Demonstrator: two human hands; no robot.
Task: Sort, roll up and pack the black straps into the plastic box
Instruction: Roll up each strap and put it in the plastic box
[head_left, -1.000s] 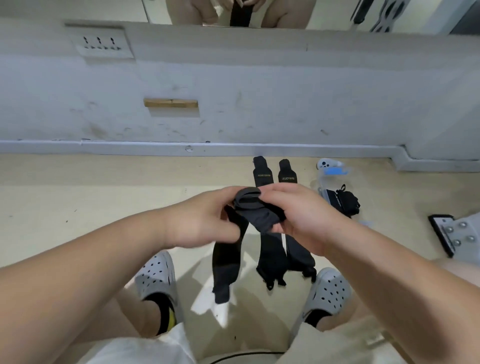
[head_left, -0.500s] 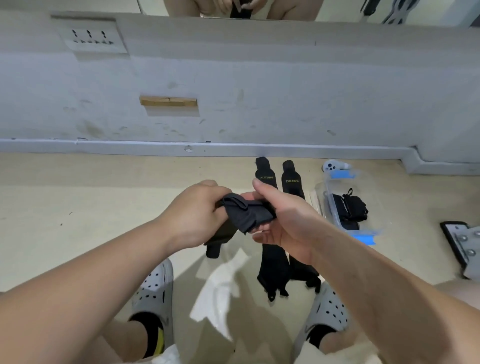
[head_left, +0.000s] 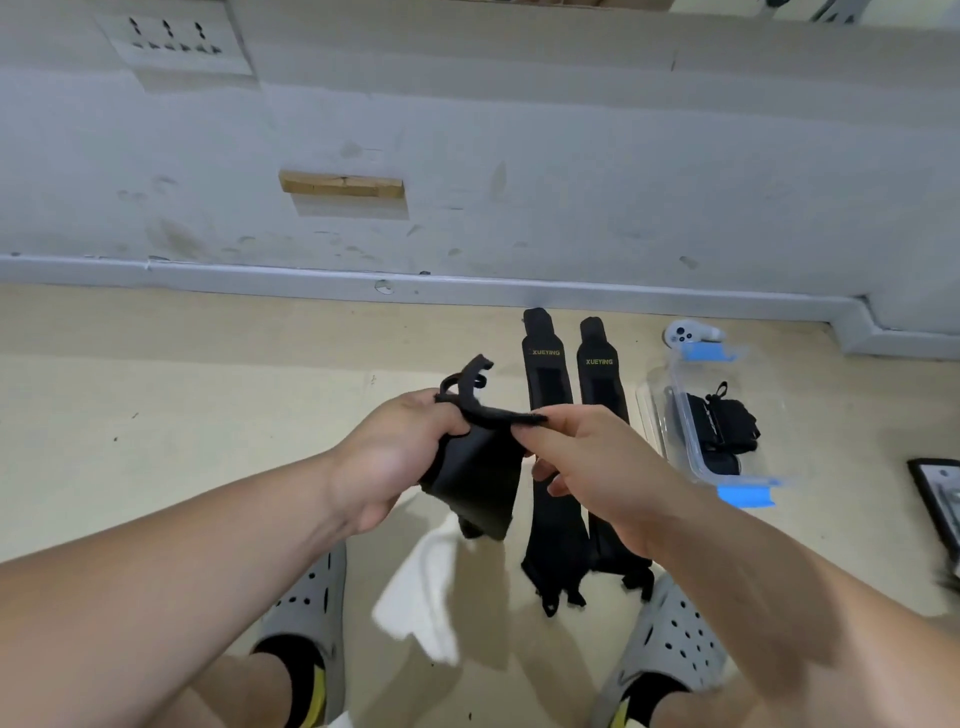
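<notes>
A black strap is held above the floor, partly folded, with a thin loop sticking up at its top. My left hand grips its left side. My right hand pinches its top edge between thumb and forefinger. Two more black straps lie flat side by side on the floor behind, one on the left and another on the right, each with yellow lettering. A clear plastic box with blue latches sits to the right and holds a rolled black strap.
A grey wall with a skirting edge runs close behind the straps. A white controller lies behind the box. A dark flat object sits at the far right. My feet in grey perforated shoes are below.
The hanging tail of the held strap has been gathered up, so the strap is shorter and more folded. My right hand has shifted from cupping the bundle to pinching its top edge.
</notes>
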